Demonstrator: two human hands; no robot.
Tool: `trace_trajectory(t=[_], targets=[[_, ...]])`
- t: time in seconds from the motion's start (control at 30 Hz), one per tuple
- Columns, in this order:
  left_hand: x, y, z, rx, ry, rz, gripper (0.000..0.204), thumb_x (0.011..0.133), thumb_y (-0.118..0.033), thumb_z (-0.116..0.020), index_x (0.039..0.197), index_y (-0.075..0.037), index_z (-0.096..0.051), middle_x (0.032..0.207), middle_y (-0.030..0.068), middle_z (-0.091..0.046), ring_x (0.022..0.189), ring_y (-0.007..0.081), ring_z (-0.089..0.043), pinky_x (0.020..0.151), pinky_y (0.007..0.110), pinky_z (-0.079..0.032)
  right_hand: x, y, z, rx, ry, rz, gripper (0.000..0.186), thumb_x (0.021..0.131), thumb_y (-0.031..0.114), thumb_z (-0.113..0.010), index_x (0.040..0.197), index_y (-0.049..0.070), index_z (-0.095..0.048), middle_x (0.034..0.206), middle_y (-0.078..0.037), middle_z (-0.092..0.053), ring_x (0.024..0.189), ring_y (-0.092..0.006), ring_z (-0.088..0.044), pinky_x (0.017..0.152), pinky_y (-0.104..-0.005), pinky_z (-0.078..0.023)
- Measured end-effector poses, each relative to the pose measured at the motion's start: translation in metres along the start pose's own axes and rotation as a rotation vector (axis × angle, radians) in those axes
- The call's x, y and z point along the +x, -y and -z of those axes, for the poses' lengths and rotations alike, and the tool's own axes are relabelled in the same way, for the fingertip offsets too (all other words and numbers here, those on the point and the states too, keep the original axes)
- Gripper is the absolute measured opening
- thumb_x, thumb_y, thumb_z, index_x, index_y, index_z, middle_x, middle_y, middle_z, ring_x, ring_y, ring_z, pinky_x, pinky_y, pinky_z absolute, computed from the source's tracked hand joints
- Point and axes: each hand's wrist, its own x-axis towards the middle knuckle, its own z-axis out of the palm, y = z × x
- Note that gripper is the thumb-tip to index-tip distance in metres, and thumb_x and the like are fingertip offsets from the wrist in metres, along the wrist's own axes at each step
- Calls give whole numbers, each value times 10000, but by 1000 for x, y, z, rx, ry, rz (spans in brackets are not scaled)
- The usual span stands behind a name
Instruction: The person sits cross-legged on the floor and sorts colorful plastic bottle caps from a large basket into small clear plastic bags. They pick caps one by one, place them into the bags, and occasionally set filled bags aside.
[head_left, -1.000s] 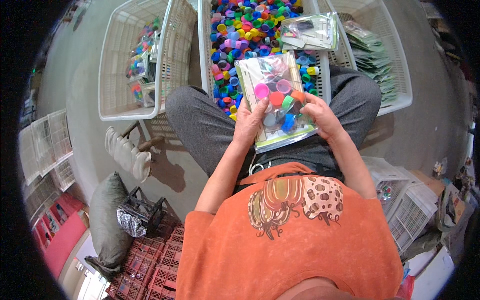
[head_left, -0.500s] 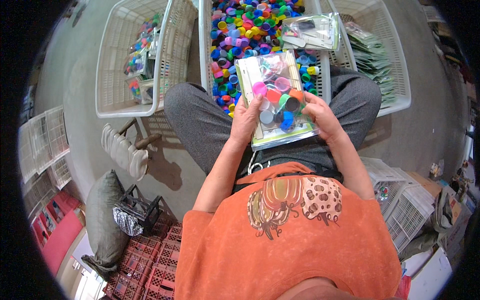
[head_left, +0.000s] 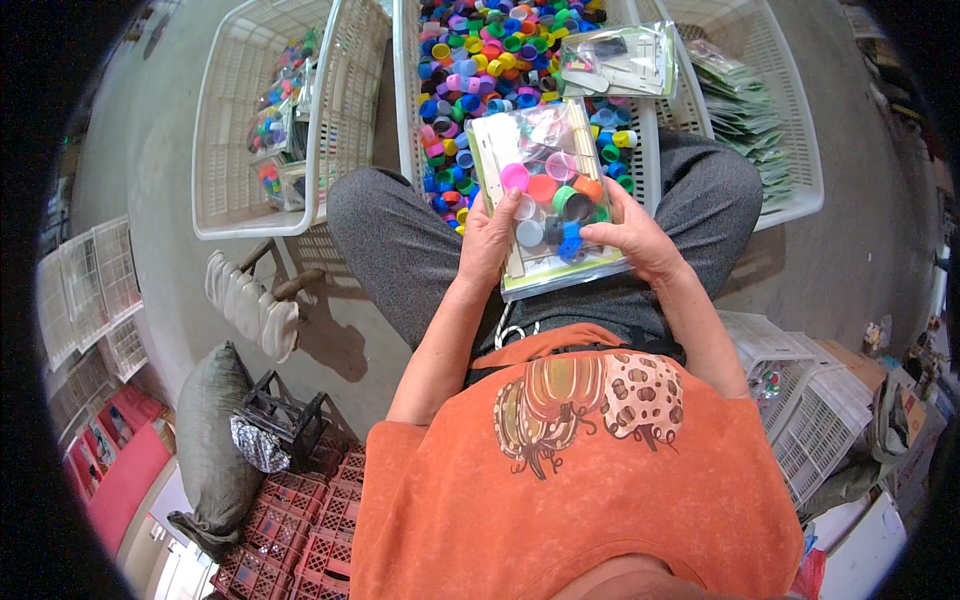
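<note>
Over my lap I hold a clear plastic bag (head_left: 545, 262) by both sides. Inside it lie colourful bottle caps (head_left: 542, 188), pale wooden sticks and a green-edged card. My left hand (head_left: 487, 235) grips the left edge, thumb on top near a pink cap. My right hand (head_left: 640, 240) grips the right edge, its thumb pressed on the plastic by a blue cap; its other fingers are partly hidden behind the bag. Just beyond is a white crate (head_left: 408, 120) full of loose caps (head_left: 490, 60). Another packed bag (head_left: 620, 62) rests across that crate's right rim.
A white basket (head_left: 325, 150) at the left holds several filled bags (head_left: 285, 130). The right basket (head_left: 800, 160) holds a stack of flat green-edged packets (head_left: 740, 120). A padded stool (head_left: 245, 300), a grey sack (head_left: 215, 440) and red crates (head_left: 270, 530) stand on my left.
My right thumb has moved left and inward over the bag's front, from its edge to near the blue cap. My left hand keeps its grip.
</note>
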Motion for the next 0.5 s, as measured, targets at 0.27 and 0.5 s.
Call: trace_trajectory(t=[0.27, 0.5], targets=[[-2, -2, 1, -7, 28, -28, 342, 983, -201, -610, 1264, -30, -516, 1138, 65, -642, 976, 130, -631, 841, 289, -525, 0, -3, -3, -96, 0, 35, 827, 760, 120, -808, 1442, 28, -349, 1312, -77, -541, 1186, -175, -540, 1027, -321, -423], [-6, -4, -1, 83, 35, -66, 344, 979, -204, -618, 1264, -37, -521, 1127, 45, -643, 982, 104, -617, 836, 263, -514, 1, 1, -7, -141, -43, 38, 833, 771, 211, -823, 1435, 18, -356, 1310, -80, -538, 1194, -178, -526, 1033, -325, -413]])
